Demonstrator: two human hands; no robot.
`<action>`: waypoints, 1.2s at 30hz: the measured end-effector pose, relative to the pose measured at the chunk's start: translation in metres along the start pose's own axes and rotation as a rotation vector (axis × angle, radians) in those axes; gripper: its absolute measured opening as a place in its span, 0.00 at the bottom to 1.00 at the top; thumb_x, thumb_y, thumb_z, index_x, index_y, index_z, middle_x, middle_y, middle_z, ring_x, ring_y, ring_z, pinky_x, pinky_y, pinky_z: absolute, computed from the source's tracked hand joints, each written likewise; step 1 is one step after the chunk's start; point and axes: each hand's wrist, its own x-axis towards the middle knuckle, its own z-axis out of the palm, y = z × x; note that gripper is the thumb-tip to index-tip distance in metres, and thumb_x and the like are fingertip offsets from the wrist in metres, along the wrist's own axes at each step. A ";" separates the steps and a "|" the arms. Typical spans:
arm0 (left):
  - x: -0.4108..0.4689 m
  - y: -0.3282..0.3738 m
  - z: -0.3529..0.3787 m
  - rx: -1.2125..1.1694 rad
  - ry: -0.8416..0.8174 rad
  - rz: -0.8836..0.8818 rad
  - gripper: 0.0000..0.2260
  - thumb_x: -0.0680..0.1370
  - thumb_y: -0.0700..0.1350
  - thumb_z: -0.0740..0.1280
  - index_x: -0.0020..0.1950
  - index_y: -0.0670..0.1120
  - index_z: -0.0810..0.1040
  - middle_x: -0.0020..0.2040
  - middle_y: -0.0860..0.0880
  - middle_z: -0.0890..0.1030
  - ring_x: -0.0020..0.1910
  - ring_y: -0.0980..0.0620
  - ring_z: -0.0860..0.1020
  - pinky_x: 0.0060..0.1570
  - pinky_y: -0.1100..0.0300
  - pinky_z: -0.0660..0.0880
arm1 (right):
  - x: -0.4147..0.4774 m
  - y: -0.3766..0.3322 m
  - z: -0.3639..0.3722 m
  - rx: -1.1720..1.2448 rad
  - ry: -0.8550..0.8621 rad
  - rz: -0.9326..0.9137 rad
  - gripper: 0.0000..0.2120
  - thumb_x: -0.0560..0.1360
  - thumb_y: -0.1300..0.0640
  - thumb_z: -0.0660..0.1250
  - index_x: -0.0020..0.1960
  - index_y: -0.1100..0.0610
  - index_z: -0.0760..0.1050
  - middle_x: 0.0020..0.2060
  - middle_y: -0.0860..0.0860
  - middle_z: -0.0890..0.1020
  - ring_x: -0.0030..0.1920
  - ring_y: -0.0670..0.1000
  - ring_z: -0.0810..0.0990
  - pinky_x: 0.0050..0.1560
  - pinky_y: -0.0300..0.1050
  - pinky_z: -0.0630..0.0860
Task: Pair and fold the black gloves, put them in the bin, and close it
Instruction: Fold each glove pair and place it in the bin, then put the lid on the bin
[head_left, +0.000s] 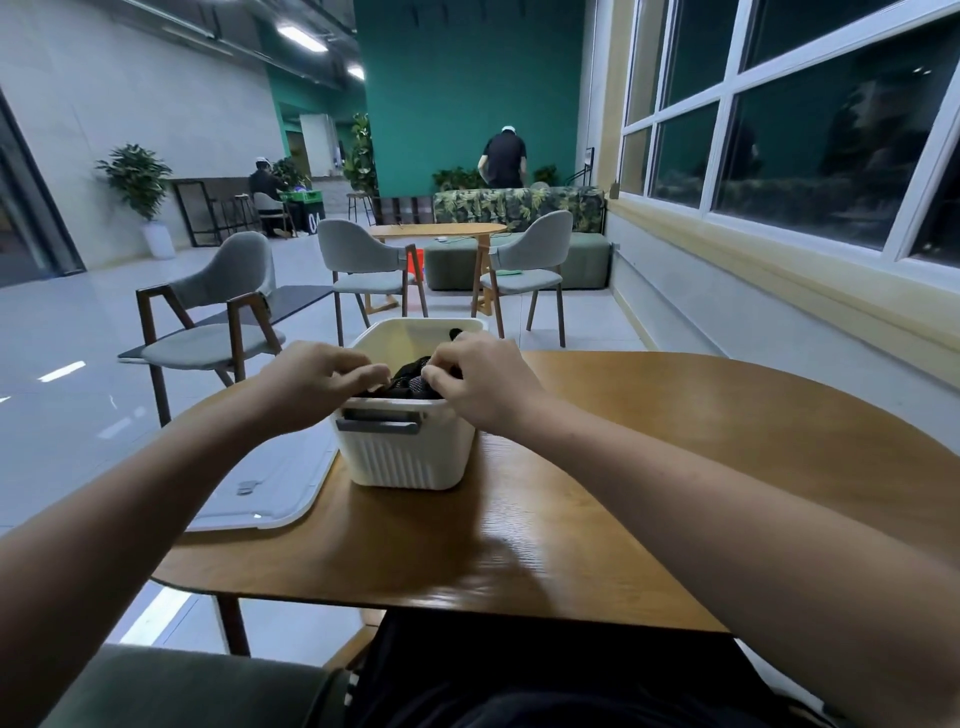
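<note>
The black gloves (413, 382) sit heaped inside the cream bin (405, 462), bunched against its near wall and rising about level with the rim. Another scrap of black shows at the far side, behind the right hand.

Both grips are closed on the cloth. The left hand (311, 384) curls over the near-left rim with its fingertips pinching the edge of the heap. The right hand (478, 379) comes in from the other side, its thumb and fingers nipped on the same bundle.

From this view we cannot tell whether the gloves are neatly paired or only bunched, because the hands hide most of them.

We judge the step to be settling the bundle in the bin, and it calls for care:
- We keep both pinches on the fold itself, not on a loose finger of fabric.
- We press the bundle down evenly so nothing stands above the rim or hangs over the grey handle (377, 427).
- Any cloth caught on the rim would probably stop the lid from seating.

The lid (275, 483) lies flat on the wooden tabletop (649, 493), just left of the bin and under the left forearm. That makes the left hand the natural one to fetch it, while the right steadies the bin.
</note>
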 end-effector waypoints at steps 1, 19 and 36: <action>0.002 -0.002 -0.002 -0.013 0.055 0.000 0.16 0.82 0.62 0.64 0.58 0.55 0.86 0.51 0.54 0.86 0.50 0.56 0.81 0.45 0.58 0.77 | 0.002 0.002 -0.002 0.034 0.020 0.023 0.13 0.83 0.47 0.65 0.52 0.52 0.85 0.46 0.49 0.82 0.50 0.52 0.77 0.55 0.57 0.76; 0.035 -0.044 0.030 -0.936 -0.018 -0.593 0.23 0.83 0.56 0.68 0.76 0.49 0.73 0.69 0.42 0.76 0.67 0.38 0.76 0.71 0.40 0.75 | 0.003 0.020 0.009 0.698 -0.108 0.689 0.15 0.85 0.50 0.61 0.68 0.55 0.70 0.58 0.53 0.79 0.54 0.50 0.78 0.58 0.51 0.75; 0.061 0.077 0.100 -0.989 -0.136 -0.360 0.23 0.86 0.56 0.64 0.78 0.48 0.68 0.66 0.46 0.78 0.63 0.46 0.78 0.65 0.49 0.77 | -0.061 0.112 -0.078 0.633 -0.050 0.716 0.05 0.86 0.50 0.61 0.61 0.43 0.73 0.57 0.47 0.82 0.62 0.53 0.80 0.66 0.55 0.78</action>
